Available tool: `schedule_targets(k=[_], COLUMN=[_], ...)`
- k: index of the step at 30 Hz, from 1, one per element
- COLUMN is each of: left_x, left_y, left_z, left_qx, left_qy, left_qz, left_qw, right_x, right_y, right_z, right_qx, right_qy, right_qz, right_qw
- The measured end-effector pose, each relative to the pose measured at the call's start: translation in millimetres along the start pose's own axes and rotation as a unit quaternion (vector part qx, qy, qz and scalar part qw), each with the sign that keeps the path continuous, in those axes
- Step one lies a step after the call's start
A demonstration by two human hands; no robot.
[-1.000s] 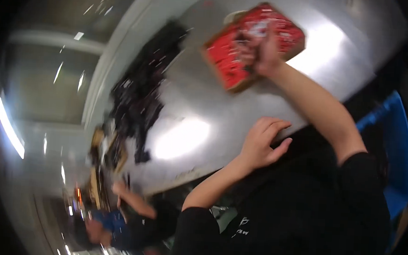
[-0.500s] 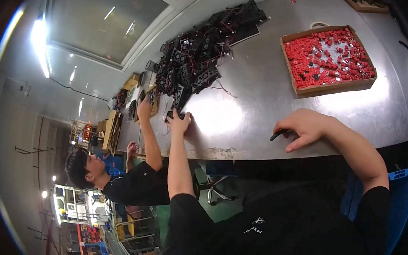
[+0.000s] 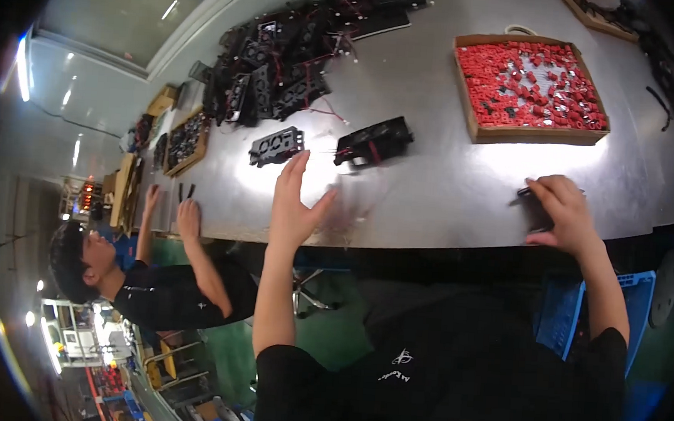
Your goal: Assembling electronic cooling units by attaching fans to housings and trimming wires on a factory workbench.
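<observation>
My left hand (image 3: 295,204) is over the metal table, fingers stretched and thumb apart, holding nothing. Just beyond its fingertips lies a black plastic frame (image 3: 277,147) with round cutouts. To the right of that frame, a black box-like part (image 3: 376,142) with a red wire rests on the table, slightly blurred. My right hand (image 3: 566,217) is below the box of red pieces, its fingers curled around a small dark object (image 3: 525,191). Most of that object is hidden by the fingers, so its kind does not show.
A pile of black frames (image 3: 284,61) with red wires covers the table's far left. The cardboard box (image 3: 538,136) of red connectors stands at the right. Left of me a co-worker (image 3: 170,297) reaches over the table beside a tray (image 3: 194,155). A blue crate (image 3: 629,294) stands below the edge.
My left hand has left the pile's near end and opened. Two black parts now lie apart from the pile, in front of me. My right hand has shifted right; the whole view has turned somewhat.
</observation>
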State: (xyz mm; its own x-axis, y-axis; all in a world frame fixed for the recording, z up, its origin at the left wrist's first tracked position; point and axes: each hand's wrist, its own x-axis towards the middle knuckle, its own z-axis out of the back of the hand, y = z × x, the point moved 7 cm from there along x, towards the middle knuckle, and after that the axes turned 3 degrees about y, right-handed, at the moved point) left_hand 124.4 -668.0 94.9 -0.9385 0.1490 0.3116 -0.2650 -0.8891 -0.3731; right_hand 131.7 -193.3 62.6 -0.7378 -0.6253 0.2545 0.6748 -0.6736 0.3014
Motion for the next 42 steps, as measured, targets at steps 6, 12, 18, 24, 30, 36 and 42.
schedule_targets(k=[6,12,18,24,30,36,42], left_x=[62,136,163,174,143,68,-9], left_y=[-51,-92,-27,55,88,2,-46], left_z=[-38,-95,-104,-27,47,22,4], left_qx=[-0.072,0.069,-0.236,-0.709,-0.814,-0.807,-0.75], left_qy=[0.02,0.143,0.17,-0.077,-0.113,-0.086,-0.111], left_qz=[-0.097,-0.147,-0.04,0.029,-0.055,-0.027,0.053], left_qw=[0.992,0.976,0.956,0.701,0.567,0.584,0.65], right_x=[-46,-36,-11,20,86,184,334], right_y=[-46,-63,-18,25,90,183,198], right_z=[26,36,34,8,-38,-135,-176], right_qx=[-0.066,-0.065,-0.018,0.059,0.228,0.118,0.207], right_qy=[0.049,-0.008,-0.074,-0.078,0.011,0.039,0.185], right_qz=[-0.155,-0.156,-0.11,-0.038,0.115,0.438,0.253], right_qw=[0.984,0.986,0.991,0.994,0.967,0.89,0.927])
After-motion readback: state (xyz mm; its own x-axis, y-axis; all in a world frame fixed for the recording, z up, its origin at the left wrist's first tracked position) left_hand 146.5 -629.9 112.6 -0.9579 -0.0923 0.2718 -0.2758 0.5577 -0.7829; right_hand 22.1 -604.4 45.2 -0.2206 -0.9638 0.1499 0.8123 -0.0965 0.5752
